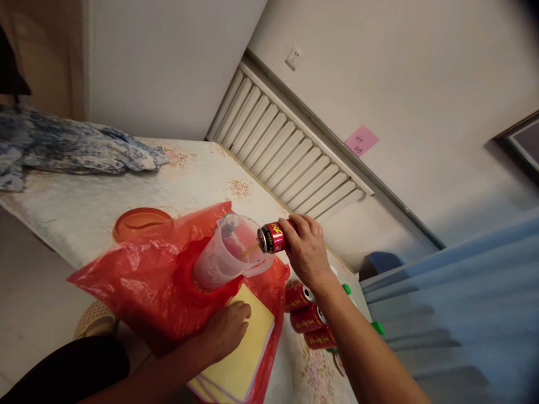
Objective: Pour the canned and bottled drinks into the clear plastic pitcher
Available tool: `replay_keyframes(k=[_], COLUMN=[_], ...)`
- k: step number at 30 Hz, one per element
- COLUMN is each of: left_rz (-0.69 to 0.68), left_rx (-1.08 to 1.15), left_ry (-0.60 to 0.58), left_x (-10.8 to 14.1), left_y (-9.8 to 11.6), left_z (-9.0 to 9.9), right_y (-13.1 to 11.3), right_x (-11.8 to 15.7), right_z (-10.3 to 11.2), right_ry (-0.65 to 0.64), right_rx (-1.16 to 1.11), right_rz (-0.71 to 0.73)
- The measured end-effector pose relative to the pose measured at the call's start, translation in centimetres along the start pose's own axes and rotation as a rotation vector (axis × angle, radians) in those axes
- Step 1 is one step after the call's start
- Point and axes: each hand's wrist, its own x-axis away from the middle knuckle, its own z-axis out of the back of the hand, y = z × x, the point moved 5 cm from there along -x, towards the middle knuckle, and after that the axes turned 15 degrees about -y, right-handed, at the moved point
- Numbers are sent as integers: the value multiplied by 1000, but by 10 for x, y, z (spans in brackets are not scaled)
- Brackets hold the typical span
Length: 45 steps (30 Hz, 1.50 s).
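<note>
My right hand point(306, 244) grips a red drink can point(280, 236), tipped sideways over a translucent plastic pitcher point(210, 264). A thin stream of brownish liquid runs from the can into the pitcher's mouth. The pitcher stands on a crumpled red plastic bag point(138, 280), its handle side partly hidden. My left hand point(229, 328) rests with curled fingers on a stack of yellow cloths or sheets point(252, 336), just in front of the pitcher. Nothing shows inside those fingers. Several more red cans point(309, 318) stand to the right, partly behind my right forearm.
An orange-red round lid point(142, 223) lies left of the pitcher on the floral tablecloth point(202, 168). A blue-and-white patterned cloth point(80, 148) is at the far left. Green-capped bottles point(378, 327) stand beyond the cans. A white radiator point(286, 146) lines the wall, with a blue curtain point(463, 314) right.
</note>
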Motion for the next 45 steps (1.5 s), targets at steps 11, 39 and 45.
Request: replay_keyframes(k=[11,39,45], left_rz=[-10,-1,4], left_rx=[7,18,22], left_ry=[0,-7,-1], left_x=[0,2,2], left_y=[0,1,0], left_z=[0,2,0], right_y=[-1,-6,-6], right_x=[-1,-5,-5], right_z=[0,-2,-5], right_ry=[0,-7,-3], right_rx=[-7,-27,-61], right_rz=[13,36,38])
